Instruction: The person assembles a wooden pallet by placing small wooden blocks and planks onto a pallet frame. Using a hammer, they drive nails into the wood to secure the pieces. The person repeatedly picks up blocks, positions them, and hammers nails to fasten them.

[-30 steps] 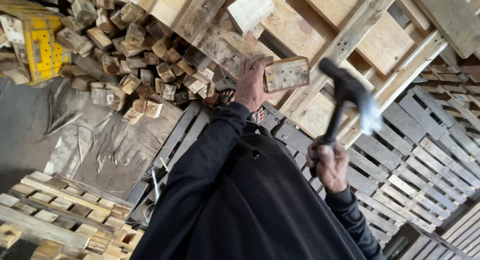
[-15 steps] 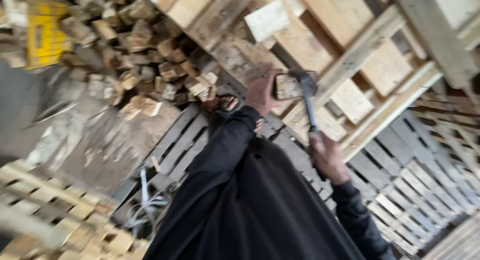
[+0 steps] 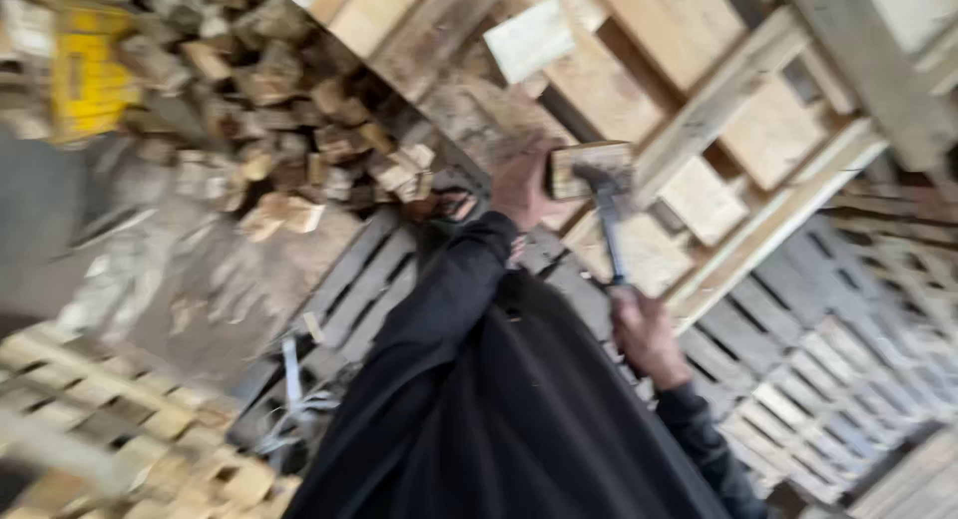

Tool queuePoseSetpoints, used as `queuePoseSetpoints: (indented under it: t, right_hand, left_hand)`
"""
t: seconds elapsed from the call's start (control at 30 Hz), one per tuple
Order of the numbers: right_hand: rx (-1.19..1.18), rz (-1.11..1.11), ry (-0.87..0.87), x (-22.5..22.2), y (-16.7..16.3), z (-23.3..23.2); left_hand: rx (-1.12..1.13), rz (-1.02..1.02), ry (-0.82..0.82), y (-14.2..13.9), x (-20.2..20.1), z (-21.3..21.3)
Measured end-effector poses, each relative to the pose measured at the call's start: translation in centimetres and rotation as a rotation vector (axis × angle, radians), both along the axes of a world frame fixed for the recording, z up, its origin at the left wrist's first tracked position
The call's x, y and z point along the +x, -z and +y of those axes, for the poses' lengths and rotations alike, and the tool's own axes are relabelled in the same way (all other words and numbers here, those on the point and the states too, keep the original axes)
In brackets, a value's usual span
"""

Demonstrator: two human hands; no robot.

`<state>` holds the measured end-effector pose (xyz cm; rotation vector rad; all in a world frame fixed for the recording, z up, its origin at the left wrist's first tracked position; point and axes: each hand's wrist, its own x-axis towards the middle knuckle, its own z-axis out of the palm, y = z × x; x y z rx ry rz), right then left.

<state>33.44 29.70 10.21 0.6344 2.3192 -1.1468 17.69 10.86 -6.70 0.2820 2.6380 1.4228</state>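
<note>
My left hand (image 3: pixel 521 188) grips a small wooden block (image 3: pixel 587 166) and holds it against a weathered pallet board (image 3: pixel 469 105). My right hand (image 3: pixel 644 331) is closed around the handle of a hammer (image 3: pixel 611 235). The dark hammer head rests on the block's face. Black sleeves cover both of my arms, and the whole picture is motion-blurred.
A heap of small wooden blocks (image 3: pixel 289 130) lies to the left by a yellow crate (image 3: pixel 85 75). Pale pallet boards (image 3: pixel 728 100) fill the upper right, grey pallets (image 3: pixel 838 369) the lower right. More block stacks (image 3: pixel 110 419) sit at the lower left, beside grey sheeting (image 3: pixel 190 279).
The hammer was raised off to the right a second ago and has swung down onto the block. My left hand kept hold of the block, and the view drifted and blurred.
</note>
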Motion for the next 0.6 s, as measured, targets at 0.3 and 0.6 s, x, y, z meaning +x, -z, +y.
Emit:
queuePoseSetpoints:
  t: [0.3,0.6]
  right_hand:
    - [-0.710,0.748,0.093,1.4,-1.7,-1.3]
    - [-0.130,0.172,0.086,1.8,4.4,-1.2]
  left_hand:
    - [-0.043,0.099,-0.024,-0.5,0.5,0.9]
    - [0.013,0.069,-0.021,-2.4,-0.1,0.4]
